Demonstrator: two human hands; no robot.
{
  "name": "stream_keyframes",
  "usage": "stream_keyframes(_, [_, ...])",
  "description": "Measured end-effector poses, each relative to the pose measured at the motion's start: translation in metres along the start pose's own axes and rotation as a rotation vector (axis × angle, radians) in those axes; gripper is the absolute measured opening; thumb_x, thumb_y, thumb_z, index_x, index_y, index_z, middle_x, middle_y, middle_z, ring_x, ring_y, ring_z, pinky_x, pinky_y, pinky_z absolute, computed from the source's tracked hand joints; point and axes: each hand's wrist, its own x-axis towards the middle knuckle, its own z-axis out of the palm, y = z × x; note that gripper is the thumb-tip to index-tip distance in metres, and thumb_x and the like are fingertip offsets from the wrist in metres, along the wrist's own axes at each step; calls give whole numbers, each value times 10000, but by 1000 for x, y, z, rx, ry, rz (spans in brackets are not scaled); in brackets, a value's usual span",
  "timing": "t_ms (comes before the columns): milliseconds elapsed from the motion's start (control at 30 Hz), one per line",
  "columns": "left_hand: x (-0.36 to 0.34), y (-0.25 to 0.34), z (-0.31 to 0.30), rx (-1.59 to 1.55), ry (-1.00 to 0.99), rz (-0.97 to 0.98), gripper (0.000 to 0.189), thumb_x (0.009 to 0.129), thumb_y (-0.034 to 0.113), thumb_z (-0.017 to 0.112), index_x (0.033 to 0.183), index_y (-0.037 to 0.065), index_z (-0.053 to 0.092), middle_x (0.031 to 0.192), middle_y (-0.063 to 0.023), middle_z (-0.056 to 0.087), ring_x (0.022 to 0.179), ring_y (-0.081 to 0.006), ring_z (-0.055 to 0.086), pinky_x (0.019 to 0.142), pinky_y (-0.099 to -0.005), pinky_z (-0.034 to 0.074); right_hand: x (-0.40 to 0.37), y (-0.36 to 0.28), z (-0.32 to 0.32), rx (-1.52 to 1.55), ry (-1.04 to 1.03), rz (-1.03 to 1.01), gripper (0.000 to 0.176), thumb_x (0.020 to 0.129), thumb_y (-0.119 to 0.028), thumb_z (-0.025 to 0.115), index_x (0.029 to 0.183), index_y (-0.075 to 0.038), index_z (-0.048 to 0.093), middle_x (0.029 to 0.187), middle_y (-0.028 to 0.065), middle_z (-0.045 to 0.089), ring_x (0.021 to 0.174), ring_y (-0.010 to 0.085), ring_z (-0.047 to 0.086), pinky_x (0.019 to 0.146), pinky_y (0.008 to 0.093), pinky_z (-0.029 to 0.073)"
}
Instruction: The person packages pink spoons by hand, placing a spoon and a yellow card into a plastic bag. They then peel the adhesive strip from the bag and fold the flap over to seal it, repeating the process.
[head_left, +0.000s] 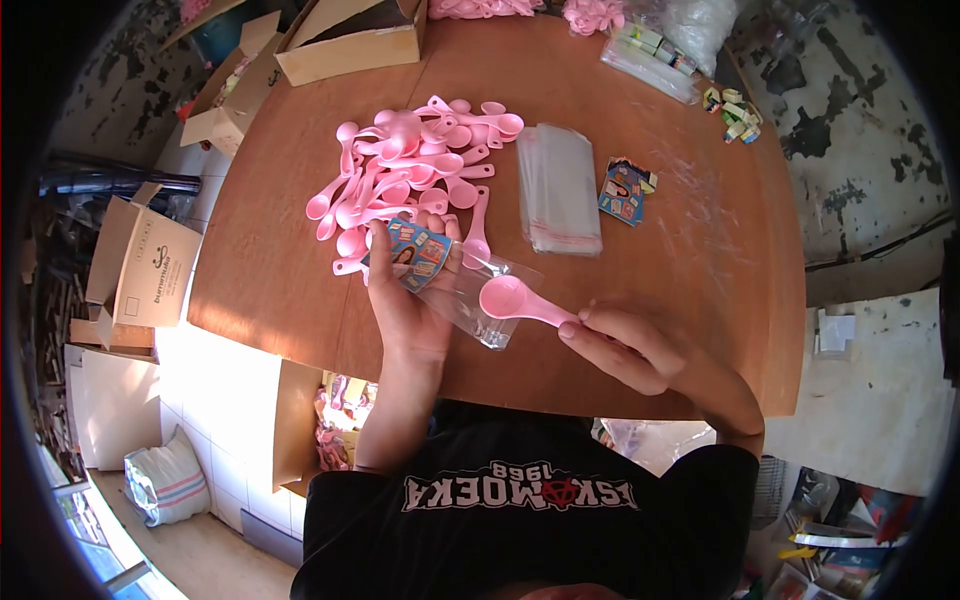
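My left hand is closed on a clear plastic bag, with a blue printed card at the bag's left end against the fingers. In my right hand a pink measuring spoon is pinched by the end of its handle. The spoon's bowl overlaps the right part of the bag in this view. Just beyond my left hand lies a heap of pink spoons. To the right of the heap is a stack of clear plastic bags, and beside it a small pile of blue cards.
The brown table carries an open cardboard box at its far left edge. Several small packets lie far right, near a clear plastic bundle. Another carton stands left of the table, and a white sack sits on the floor.
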Motion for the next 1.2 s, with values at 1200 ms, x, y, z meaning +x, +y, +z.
stream_keyframes(1200, [-28, -26, 6, 377, -132, 309, 588, 988, 396, 510, 1424, 41, 337, 1438, -141, 402, 1355, -277, 360, 1119, -457, 288, 54, -26, -103, -188, 121, 515, 293, 671, 131, 697, 928, -9, 709, 866, 116, 677, 705, 246, 643, 617, 318, 499])
